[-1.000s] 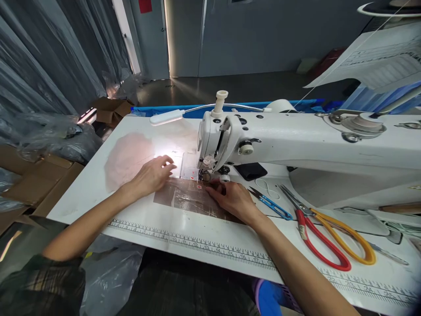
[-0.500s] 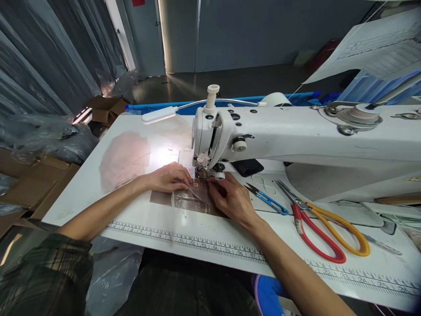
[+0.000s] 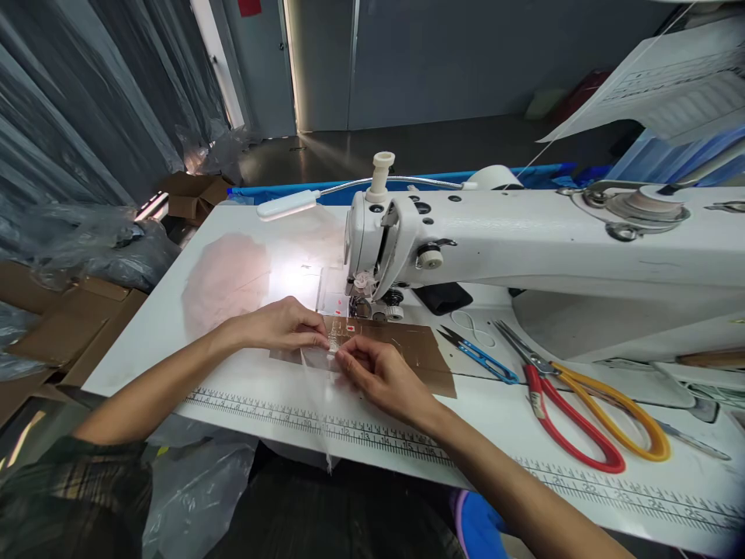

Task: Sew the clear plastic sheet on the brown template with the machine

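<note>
A sheer, pale piece of fabric (image 3: 317, 380) lies in front of the sewing machine (image 3: 364, 256), and part of it hangs over the table's front edge. My left hand (image 3: 288, 324) pinches the fabric just left of the presser foot area. With thumb and forefinger together, my right hand (image 3: 381, 376) grips the same fabric close to the left fingertips. Under both hands is a brown, shiny sheet (image 3: 427, 357) on the machine bed. The needle is hard to make out.
Blue thread snips (image 3: 480, 355) and red-and-yellow-handled scissors (image 3: 573, 411) lie on the right. A round pile of pale pink sheer fabric (image 3: 224, 279) rests on the left. A lamp (image 3: 288, 204) lights the bed. A printed ruler strip (image 3: 372, 436) runs along the front edge.
My right hand has moved left and toward me, from beside the presser foot to my left fingertips. The fabric has come nearer the front edge, uncovering more of the brown sheet.
</note>
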A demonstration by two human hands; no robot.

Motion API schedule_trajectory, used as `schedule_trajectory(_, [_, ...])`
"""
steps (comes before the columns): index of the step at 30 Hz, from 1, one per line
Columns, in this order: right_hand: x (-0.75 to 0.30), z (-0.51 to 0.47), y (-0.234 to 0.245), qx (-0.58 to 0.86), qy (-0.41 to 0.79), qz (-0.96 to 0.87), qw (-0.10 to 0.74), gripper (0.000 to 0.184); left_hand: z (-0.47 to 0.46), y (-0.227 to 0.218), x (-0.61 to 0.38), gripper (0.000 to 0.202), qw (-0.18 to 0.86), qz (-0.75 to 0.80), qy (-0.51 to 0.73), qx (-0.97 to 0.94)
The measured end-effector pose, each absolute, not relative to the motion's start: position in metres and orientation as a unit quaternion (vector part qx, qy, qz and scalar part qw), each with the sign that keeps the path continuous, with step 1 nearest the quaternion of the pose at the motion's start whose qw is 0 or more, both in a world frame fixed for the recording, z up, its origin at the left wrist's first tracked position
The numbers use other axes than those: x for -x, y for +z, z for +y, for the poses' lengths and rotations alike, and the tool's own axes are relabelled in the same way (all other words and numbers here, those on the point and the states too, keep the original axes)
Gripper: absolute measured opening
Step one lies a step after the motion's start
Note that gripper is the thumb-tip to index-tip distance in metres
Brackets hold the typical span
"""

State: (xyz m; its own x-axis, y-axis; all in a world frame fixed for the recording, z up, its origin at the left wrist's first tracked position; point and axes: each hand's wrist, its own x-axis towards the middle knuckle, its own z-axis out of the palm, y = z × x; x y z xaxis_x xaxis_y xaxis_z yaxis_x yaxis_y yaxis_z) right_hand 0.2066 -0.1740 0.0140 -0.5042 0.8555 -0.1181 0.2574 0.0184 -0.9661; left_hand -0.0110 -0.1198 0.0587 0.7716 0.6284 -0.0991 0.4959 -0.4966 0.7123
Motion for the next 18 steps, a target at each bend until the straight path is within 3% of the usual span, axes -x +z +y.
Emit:
schedule_trajectory(3, [-0.202, -0.176, 0.014, 0.374, 0.719, -0.543, 0.222, 0.047, -0.119, 0.071, 0.023, 0.03, 0.47, 0.382, 0.047, -0.794])
schedule_trajectory(5, [-0.199, -0.174, 0.014, 0.376, 0.728, -0.544, 0.181, 0.043, -0.114, 0.074, 0.024, 0.033, 0.469, 0.407, 0.013, -0.784])
schedule_trajectory(7, [-0.198, -0.169, 0.014, 0.433, 0.625, -0.632, 0.149, 0.031, -0.104, 0.072, 0.017, 0.033, 0.401, 0.412, 0.007, -0.818])
schedule_trajectory(11, [-0.199, -0.164, 0.008, 0.563, 0.208, -0.789, 0.13, 0.009, -0.078, 0.055, -0.01, 0.027, 0.212, 0.408, 0.018, -0.888])
schedule_trajectory(12, [-0.199, -0.164, 0.004, 0.557, 0.134, -0.807, 0.143, 0.012, -0.072, 0.051, -0.016, 0.025, 0.18, 0.408, 0.015, -0.895])
schedule_trajectory(15, [-0.203, -0.166, -0.009, 0.461, 0.025, -0.863, 0.204, 0.018, -0.058, 0.045, -0.026, 0.019, 0.111, 0.389, 0.005, -0.915])
schedule_trajectory(18, [-0.206, -0.166, -0.02, 0.405, 0.014, -0.879, 0.251, 0.022, -0.051, 0.04, -0.027, 0.017, 0.04, 0.374, 0.012, -0.927])
